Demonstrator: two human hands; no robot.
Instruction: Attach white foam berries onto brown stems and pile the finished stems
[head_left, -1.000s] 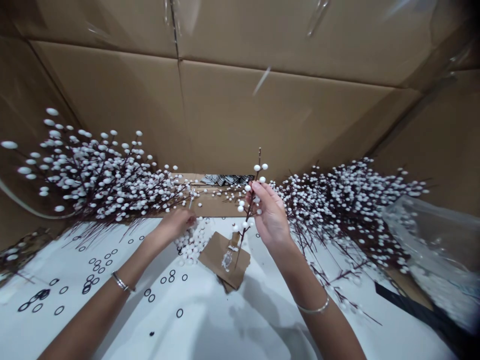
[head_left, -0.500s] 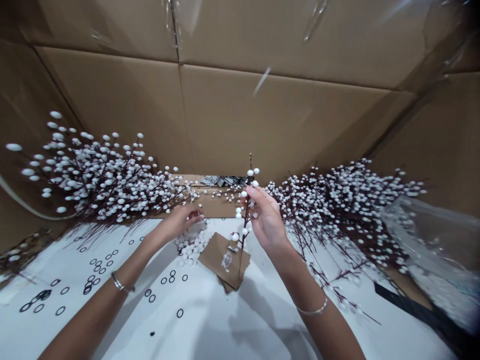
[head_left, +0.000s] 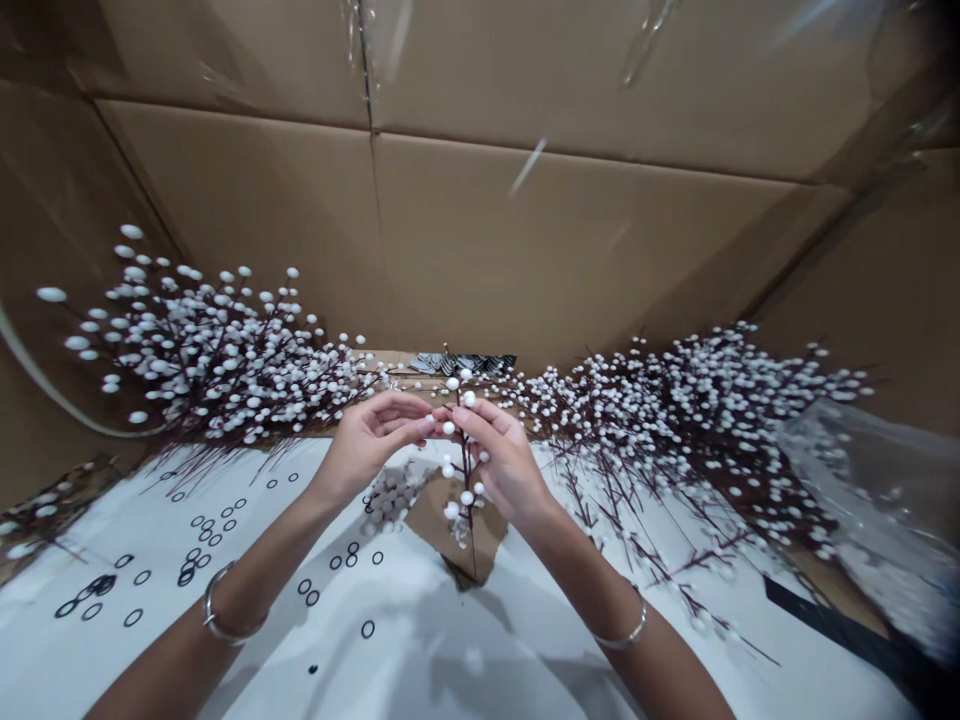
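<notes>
The right hand (head_left: 504,462) pinches a thin brown stem (head_left: 466,470) set with white berries, holding it upright between thumb and fingertips. The left hand (head_left: 369,445) seems empty, its fingers curled narrowly and reaching across until their tips nearly meet the right hand's beside the stem; any contact cannot be told. The work in hand is close finger work on this one stem. Beneath it lie a heap of loose white berries (head_left: 390,497), a scrap of cardboard (head_left: 487,530), and black rings (head_left: 202,530) on the white counter (head_left: 262,625). Bushy berry branches (head_left: 217,365) lie far left, a second bunch (head_left: 697,400) far right, near a clear plastic bag (head_left: 870,480) before cardboard walls (head_left: 525,250).
</notes>
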